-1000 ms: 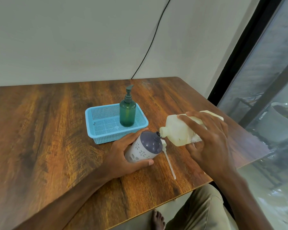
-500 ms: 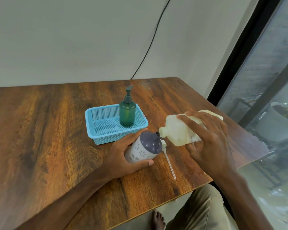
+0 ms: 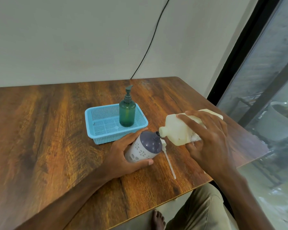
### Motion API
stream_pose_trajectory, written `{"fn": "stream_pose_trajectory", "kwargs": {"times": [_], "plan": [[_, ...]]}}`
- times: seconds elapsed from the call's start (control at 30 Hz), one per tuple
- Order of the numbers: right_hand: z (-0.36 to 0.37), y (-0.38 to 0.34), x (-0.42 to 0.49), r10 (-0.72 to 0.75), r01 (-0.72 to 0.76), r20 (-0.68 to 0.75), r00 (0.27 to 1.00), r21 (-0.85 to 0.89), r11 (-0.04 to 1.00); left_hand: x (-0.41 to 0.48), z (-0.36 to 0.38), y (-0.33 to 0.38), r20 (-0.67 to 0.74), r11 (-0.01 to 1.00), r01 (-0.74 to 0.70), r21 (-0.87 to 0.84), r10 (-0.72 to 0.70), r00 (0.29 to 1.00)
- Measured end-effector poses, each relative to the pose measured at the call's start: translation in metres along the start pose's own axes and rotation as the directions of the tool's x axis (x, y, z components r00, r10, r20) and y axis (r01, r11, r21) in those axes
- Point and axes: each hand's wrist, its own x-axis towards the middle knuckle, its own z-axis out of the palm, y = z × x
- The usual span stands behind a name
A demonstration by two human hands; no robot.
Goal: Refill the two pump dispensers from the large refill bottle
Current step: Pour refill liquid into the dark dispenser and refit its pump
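My left hand (image 3: 123, 156) grips a white and purple dispenser bottle (image 3: 145, 147) that stands on the table with its pump off and its neck open. My right hand (image 3: 208, 140) holds the large cream refill bottle (image 3: 178, 130) tipped over on its side, its mouth right at the dispenser's neck. The removed white pump with its long tube (image 3: 169, 161) lies on the table between my hands. A green pump dispenser (image 3: 127, 112) stands upright, pump on, in a blue basket (image 3: 98, 130).
The wooden table (image 3: 40, 130) ends close to my right hand, with a window frame (image 3: 239, 63) beyond it. A black cable (image 3: 150, 45) runs down the wall behind the basket. My knee and bare foot (image 3: 158, 219) show below the front edge.
Almost nothing has moved. The refill bottle stays tipped at the dispenser's neck, and both hands keep their grips.
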Motion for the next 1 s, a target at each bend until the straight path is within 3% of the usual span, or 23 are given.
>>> {"fn": "stream_pose_trajectory", "kwargs": {"times": [1.0], "plan": [[-0.0006,-0.0007,0.0025,-0.009,0.010,0.011,1.000,-0.044,0.999,-0.0004,-0.0011,0.0010,0.010,1.000,0.006,-0.006,-0.006,1.000]]}}
